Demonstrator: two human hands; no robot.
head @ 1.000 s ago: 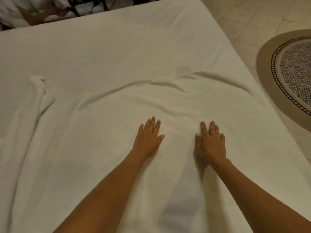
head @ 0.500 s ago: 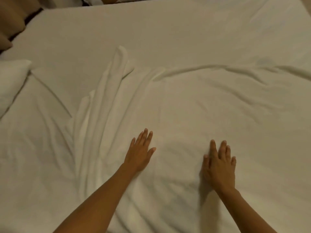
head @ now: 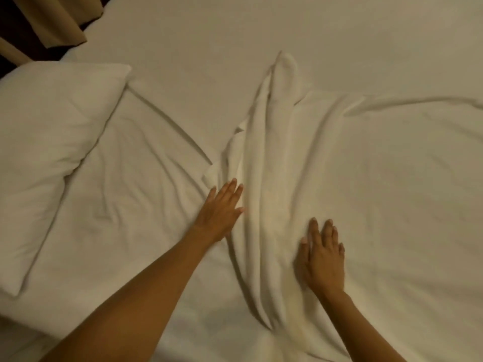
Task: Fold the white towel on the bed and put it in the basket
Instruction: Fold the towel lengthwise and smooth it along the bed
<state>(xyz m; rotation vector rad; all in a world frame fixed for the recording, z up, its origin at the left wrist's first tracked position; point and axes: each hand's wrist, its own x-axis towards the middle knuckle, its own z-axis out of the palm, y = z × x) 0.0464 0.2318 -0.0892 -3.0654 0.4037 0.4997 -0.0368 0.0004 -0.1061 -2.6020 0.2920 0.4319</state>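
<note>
The white towel [head: 366, 205] lies spread over the right half of the bed [head: 209, 35], its left edge bunched into long ridges that run from near me up to a rolled tip. My left hand [head: 222, 207] lies flat, fingers apart, at the left side of those ridges. My right hand [head: 322, 257] rests palm down on the towel just right of them. Neither hand grips anything. No basket is in view.
A white pillow [head: 47, 158] lies at the left on the wrinkled sheet. A tan curtain [head: 57, 17] hangs at the top left corner beyond the bed's edge.
The view has swung left, so the floor and rug are gone and the pillow appears. Both hands have slid left across the towel to its bunched left edge.
</note>
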